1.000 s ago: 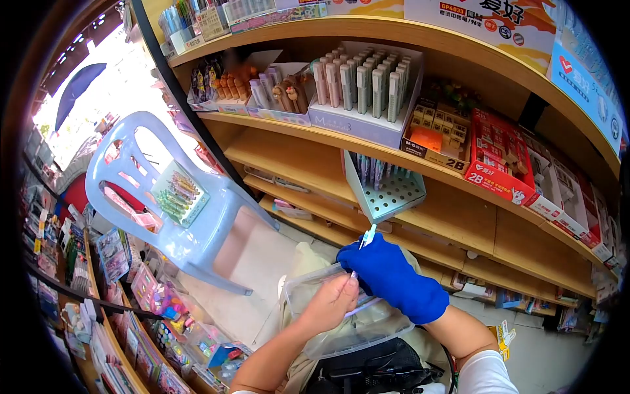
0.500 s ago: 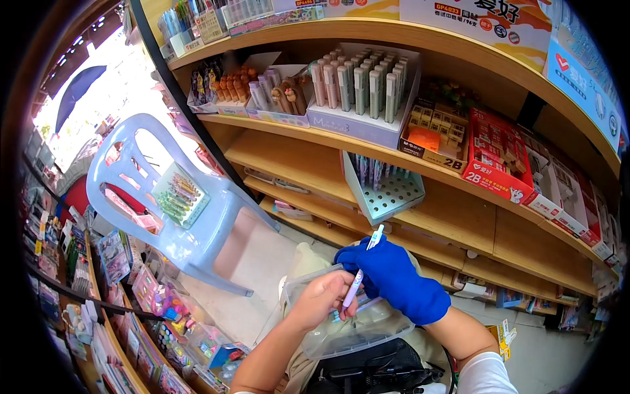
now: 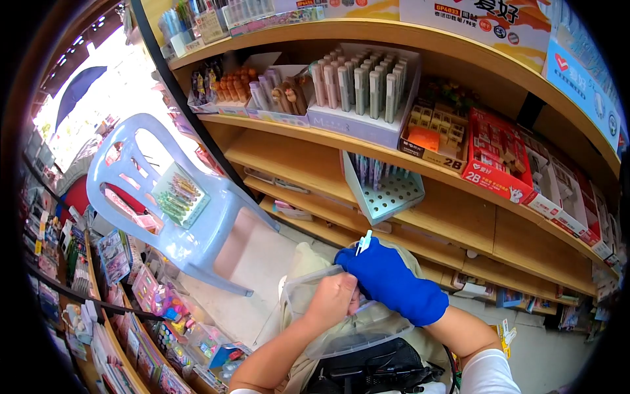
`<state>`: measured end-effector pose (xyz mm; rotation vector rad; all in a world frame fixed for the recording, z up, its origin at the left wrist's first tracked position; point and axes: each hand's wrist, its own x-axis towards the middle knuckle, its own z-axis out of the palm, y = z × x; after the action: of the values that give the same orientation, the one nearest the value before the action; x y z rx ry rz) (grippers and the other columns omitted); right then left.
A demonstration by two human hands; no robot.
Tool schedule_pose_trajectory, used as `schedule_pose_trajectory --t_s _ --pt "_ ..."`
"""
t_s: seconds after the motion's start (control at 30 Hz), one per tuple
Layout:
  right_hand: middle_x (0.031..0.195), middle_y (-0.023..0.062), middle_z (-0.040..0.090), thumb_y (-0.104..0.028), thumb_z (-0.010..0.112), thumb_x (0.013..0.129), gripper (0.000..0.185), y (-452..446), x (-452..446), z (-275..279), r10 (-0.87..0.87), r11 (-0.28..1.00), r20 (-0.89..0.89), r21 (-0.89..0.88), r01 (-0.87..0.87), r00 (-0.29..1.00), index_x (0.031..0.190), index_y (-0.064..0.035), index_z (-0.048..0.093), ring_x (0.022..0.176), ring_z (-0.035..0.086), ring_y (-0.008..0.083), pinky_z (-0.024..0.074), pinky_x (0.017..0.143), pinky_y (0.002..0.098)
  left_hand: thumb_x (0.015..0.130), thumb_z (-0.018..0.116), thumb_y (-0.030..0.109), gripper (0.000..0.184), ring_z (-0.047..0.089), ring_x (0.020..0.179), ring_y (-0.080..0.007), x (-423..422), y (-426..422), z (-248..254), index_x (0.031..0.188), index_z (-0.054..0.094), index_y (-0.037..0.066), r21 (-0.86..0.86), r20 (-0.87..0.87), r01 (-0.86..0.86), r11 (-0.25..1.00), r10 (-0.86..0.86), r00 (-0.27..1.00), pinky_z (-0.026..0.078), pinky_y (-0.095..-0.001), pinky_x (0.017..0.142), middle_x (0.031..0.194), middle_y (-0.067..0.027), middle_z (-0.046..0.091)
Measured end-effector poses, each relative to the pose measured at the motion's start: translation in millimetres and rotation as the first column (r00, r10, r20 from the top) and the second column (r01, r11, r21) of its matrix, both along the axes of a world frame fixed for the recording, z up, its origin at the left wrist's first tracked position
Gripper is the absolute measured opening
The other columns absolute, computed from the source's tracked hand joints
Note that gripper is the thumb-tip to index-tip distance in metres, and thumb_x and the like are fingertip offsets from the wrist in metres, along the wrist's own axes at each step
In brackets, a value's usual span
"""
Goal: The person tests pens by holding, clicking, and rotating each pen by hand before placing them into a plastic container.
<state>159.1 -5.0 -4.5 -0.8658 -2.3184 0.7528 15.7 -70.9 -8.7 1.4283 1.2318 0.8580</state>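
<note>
- The gloved right hand [image 3: 377,270] grips a pale pen [image 3: 363,244], its top poking out on the far side.
- Beside it, the left hand [image 3: 333,299] is curled closed; any contents are hidden.
- Below both, a clear bin [image 3: 348,343].
- Far: teal holed box [image 3: 388,205] holding pens [image 3: 374,172].
- Left: chair [image 3: 200,255] bearing a pen-filled box [image 3: 198,211].

One bare hand [image 3: 333,302], one gloved hand [image 3: 387,271]. One held pen [image 3: 365,243], one bin [image 3: 369,345] under both hands, one black bag [image 3: 384,366], one chair [image 3: 213,246] with one pale stand [image 3: 182,196], one teal stand [image 3: 386,202], one umbrella [image 3: 79,94]. Marked 2B: one red box [image 3: 489,179], one brown box [image 3: 432,155].
</note>
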Motion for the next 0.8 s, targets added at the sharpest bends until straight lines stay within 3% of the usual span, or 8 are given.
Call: schedule_pose_trajectory --t_s 0.03,0.1,0.2,0.37,0.47,0.57,0.67,0.8 --pt "0.075 0.0061 0.061 -0.022 0.053 0.083 0.018 -0.2 -1.1 5.6 -0.041 0.976 -0.05 -0.217 0.03 0.998 0.085 -0.0061 0.061 0.061 0.058 0.0133 0.0443 0.054 0.0252 0.093 0.029 0.046 0.057 0.055 0.05 -0.0176 -3.1 1.9 2.0 0.072 0.052 -0.002 -0.094 0.165 0.007 0.996 0.009 0.986 0.043 -0.0288 0.048 0.058 -0.0113 0.054" --pt "0.072 0.006 0.061 -0.02 0.053 0.083 0.018 -2.4 -3.0 20.6 -0.211 0.62 -0.051 -0.779 0.093 0.976 0.084 -0.0048 0.061 0.059 0.058 0.0126 0.0448 0.054 0.0248 0.091 0.025 0.053 0.064 0.054 0.05 -0.0171 -3.9 3.7 6.0 0.072 0.053 -0.001 -0.207 0.336 0.016 0.978 0.055 0.94 0.043 -0.0265 0.048 0.058 -0.011 0.055" --pt "0.072 0.0051 0.06 -0.02 0.053 0.083 0.019 -3.3 -2.0 14.9 -0.351 0.587 -0.187 -0.807 0.06 0.917 0.083 -0.0032 0.061 0.061 0.058 0.0116 0.0451 0.054 0.0244 0.087 0.021 0.06 0.07 0.054 0.049 -0.0167 -1.1 2.6 11.3 0.073 0.054 0.0 -0.254 0.352 0.003 0.967 0.089 0.932 0.043 -0.0243 0.049 0.057 -0.0113 0.056" --pt "0.075 0.0046 0.061 -0.019 0.052 0.083 0.019 -1.8 -0.8 3.9 -0.379 0.582 -0.319 -0.812 -0.045 0.869 0.082 -0.001 0.059 0.067 0.058 0.0113 0.0459 0.058 0.0245 0.087 0.02 0.06 0.071 0.056 0.056 -0.0177 -5.9 0.7 2.2 0.088 0.053 -0.003 -0.218 0.346 0.058 0.974 0.022 0.938 0.046 -0.0267 0.053 0.066 -0.0135 0.058" --pt "0.08 0.0058 0.06 -0.019 0.052 0.084 0.02 -0.7 3.3 6.0 -0.38 0.537 -0.347 -0.838 -0.101 0.857 0.085 -0.0006 0.058 0.071 0.057 0.0114 0.0471 0.062 0.0246 0.079 0.022 0.07 0.081 0.058 0.065 -0.0183 -15.7 3.3 -3.0 0.097 0.051 -0.004 -0.265 0.535 0.128 0.956 0.035 0.844 0.047 -0.0282 0.057 0.077 -0.0149 0.059" --pt "0.087 0.0084 0.06 -0.021 0.052 0.086 0.024 -3.7 5.1 15.6 -0.441 0.414 -0.417 -0.88 -0.232 0.795 0.097 -0.0003 0.055 0.074 0.057 0.0122 0.0484 0.066 0.0252 0.063 0.024 0.083 0.099 0.058 0.073 -0.0187 -26.4 5.3 3.8 0.102 0.048 -0.004 -0.168 0.739 0.315 0.934 -0.092 0.667 0.047 -0.0281 0.06 0.087 -0.0153 0.059" --pt "0.091 0.0105 0.059 -0.026 0.054 0.086 0.033 -3.2 6.3 8.9 -0.45 0.367 -0.485 -0.866 -0.34 0.75 0.104 0.0013 0.051 0.077 0.057 0.014 0.0495 0.069 0.0264 0.051 0.025 0.088 0.108 0.056 0.085 -0.017 -32.8 9.5 2.1 0.109 0.046 0.0 -0.056 0.773 0.517 0.854 -0.291 0.564 0.046 -0.0281 0.067 0.094 -0.011 0.057" --pt "0.078 0.0049 0.055 -0.027 0.053 0.086 0.025 -9.1 3.6 22.8 -0.498 0.309 -0.483 -0.875 -0.374 0.72 0.087 -0.0023 0.052 0.069 0.053 0.0118 0.0434 0.062 0.0242 0.051 0.026 0.088 0.108 0.055 0.087 -0.0172 -33.0 9.5 3.1 0.11 0.045 -0.001 -0.052 0.731 0.556 0.829 -0.348 0.587 0.046 -0.0273 0.068 0.095 -0.0116 0.057"
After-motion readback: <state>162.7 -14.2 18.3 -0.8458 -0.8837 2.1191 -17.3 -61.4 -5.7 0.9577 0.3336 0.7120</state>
